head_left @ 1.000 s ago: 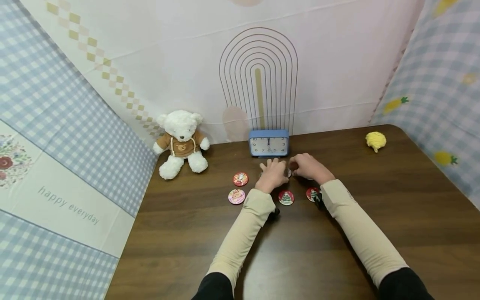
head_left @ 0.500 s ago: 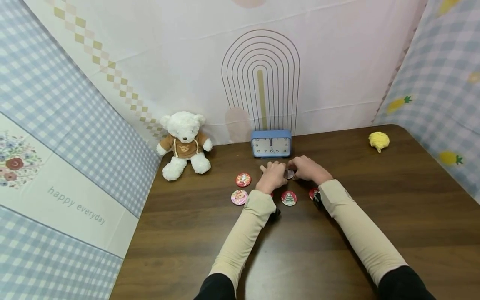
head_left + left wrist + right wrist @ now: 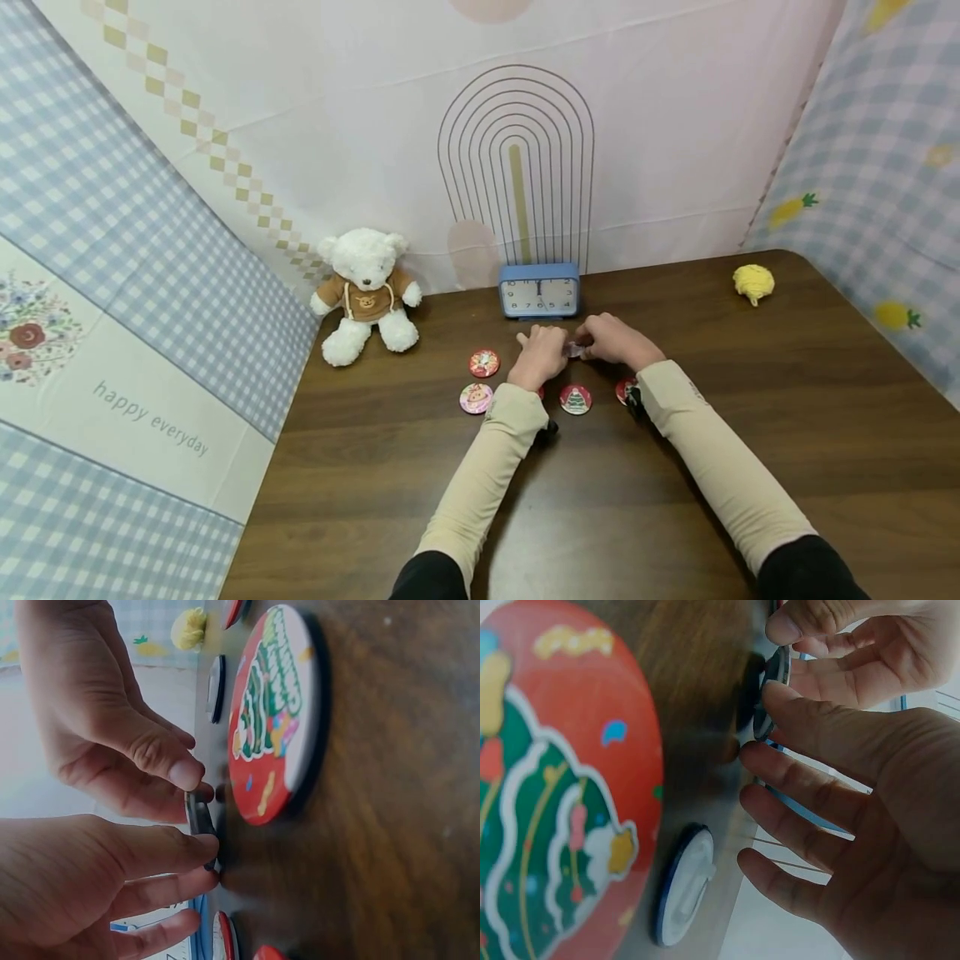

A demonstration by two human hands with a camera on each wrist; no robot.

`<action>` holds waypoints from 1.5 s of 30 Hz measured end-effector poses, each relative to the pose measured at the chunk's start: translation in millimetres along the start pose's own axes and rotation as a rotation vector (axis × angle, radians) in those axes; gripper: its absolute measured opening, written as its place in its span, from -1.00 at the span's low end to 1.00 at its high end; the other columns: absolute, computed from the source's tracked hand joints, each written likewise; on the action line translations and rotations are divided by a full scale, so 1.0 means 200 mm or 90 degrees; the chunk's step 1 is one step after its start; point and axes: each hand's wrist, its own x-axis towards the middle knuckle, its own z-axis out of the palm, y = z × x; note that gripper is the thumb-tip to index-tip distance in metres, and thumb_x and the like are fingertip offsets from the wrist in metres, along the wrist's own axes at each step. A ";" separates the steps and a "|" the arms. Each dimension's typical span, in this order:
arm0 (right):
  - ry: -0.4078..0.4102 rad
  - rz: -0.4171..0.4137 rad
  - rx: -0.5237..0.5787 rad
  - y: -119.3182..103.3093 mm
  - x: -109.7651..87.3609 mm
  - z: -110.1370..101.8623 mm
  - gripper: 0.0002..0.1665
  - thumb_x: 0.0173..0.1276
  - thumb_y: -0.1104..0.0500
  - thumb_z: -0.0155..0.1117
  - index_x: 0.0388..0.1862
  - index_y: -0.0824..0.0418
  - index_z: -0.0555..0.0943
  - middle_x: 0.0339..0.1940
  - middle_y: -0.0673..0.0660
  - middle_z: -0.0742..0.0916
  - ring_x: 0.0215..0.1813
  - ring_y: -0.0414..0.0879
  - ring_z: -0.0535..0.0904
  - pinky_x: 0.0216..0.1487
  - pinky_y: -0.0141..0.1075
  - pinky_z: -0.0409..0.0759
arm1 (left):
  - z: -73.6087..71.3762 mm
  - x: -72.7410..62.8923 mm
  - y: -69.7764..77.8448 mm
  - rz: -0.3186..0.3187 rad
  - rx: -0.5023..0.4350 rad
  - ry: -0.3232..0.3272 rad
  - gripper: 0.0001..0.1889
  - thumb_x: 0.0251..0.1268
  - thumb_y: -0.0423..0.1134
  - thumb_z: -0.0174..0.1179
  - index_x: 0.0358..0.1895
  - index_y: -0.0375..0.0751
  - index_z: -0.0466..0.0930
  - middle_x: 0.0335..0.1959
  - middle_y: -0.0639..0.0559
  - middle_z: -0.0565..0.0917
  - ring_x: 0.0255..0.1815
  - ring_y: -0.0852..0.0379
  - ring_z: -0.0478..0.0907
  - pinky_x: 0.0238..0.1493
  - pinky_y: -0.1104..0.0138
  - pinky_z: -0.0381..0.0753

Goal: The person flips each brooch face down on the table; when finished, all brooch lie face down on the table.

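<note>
A small round button badge (image 3: pixel 196 817) is held on edge between my hands, just in front of the clock. My left hand (image 3: pixel 542 354) pinches one side between thumb and fingertip. My right hand (image 3: pixel 618 342) pinches the other side, its remaining fingers spread in the right wrist view. The badge's printed face cannot be made out. Nearer me on the table lies a red badge with a Christmas tree (image 3: pixel 576 400). A badge with a pale back (image 3: pixel 686 889) lies beside my right hand. Another red badge (image 3: pixel 625 390) is partly covered by the right wrist camera.
A red patterned badge (image 3: pixel 484 362) and a pink badge (image 3: pixel 476 398) lie left of my left hand. Behind my hands stands a blue clock (image 3: pixel 539 292). A white teddy bear (image 3: pixel 366 292) sits at the back left, a yellow yarn-like ball (image 3: pixel 753 283) at the back right.
My hands stay near the same spot while the badge between them tilts. The left fingers draw in slightly around it. The whole head view shifts a little.
</note>
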 end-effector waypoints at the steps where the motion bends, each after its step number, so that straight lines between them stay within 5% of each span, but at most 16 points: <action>1: -0.001 0.001 0.002 0.00 0.00 -0.01 -0.82 0.28 0.37 0.38 -0.13 0.31 0.76 -0.20 0.20 0.78 -0.24 0.00 0.63 -0.10 -0.05 0.61 | 0.00 0.00 0.00 0.000 -0.003 0.002 -0.95 0.34 -0.31 0.27 -0.31 -0.09 0.63 -0.08 -0.02 0.71 0.05 -0.10 0.50 0.13 -0.14 0.29; 16: 0.060 -0.027 0.026 0.00 -0.02 -0.01 -0.75 0.29 0.46 0.20 -0.33 0.21 0.76 -0.43 0.03 0.71 -0.42 -0.06 0.45 -0.28 -0.17 0.47 | -0.03 -0.01 -0.03 0.021 -0.061 0.050 -0.80 0.31 -0.39 0.26 -0.49 -0.11 0.62 -0.38 0.03 0.70 -0.15 0.00 0.66 0.02 -0.08 0.35; 22: 0.051 -0.001 0.028 0.00 -0.03 -0.01 -0.73 0.29 0.48 0.17 -0.15 0.31 0.74 -0.37 0.10 0.71 -0.38 -0.04 0.47 -0.28 -0.18 0.48 | -0.04 0.00 -0.01 0.014 -0.070 0.050 -0.93 0.33 -0.37 0.25 -0.23 -0.14 0.69 -0.19 -0.02 0.74 -0.07 -0.04 0.66 -0.02 -0.02 0.36; 26: 0.046 0.022 0.033 -0.01 -0.04 -0.01 -0.77 0.28 0.47 0.18 -0.13 0.37 0.69 -0.42 0.12 0.66 -0.42 -0.03 0.45 -0.31 -0.20 0.45 | -0.03 0.00 0.01 0.001 -0.078 0.047 -0.83 0.34 -0.36 0.25 -0.04 -0.16 0.63 -0.11 -0.03 0.72 -0.02 -0.06 0.65 0.03 -0.03 0.38; 36: 0.043 0.060 0.038 0.01 -0.06 0.02 -0.84 0.22 0.46 0.22 -0.20 0.37 0.57 -0.39 0.16 0.62 -0.39 0.00 0.47 -0.26 -0.13 0.51 | 0.01 0.01 0.04 -0.022 -0.083 0.027 -0.84 0.33 -0.25 0.29 -0.08 -0.03 0.57 -0.17 -0.03 0.70 -0.18 -0.15 0.59 -0.12 0.06 0.44; 45: 0.035 0.069 0.024 0.02 -0.04 0.03 -0.86 0.22 0.45 0.26 -0.24 0.36 0.61 -0.39 0.16 0.65 -0.38 0.01 0.48 -0.27 -0.13 0.51 | 0.01 0.02 0.06 -0.013 -0.059 0.009 -0.76 0.23 -0.23 0.40 -0.12 -0.08 0.56 -0.25 0.01 0.68 -0.21 0.02 0.60 -0.03 0.04 0.38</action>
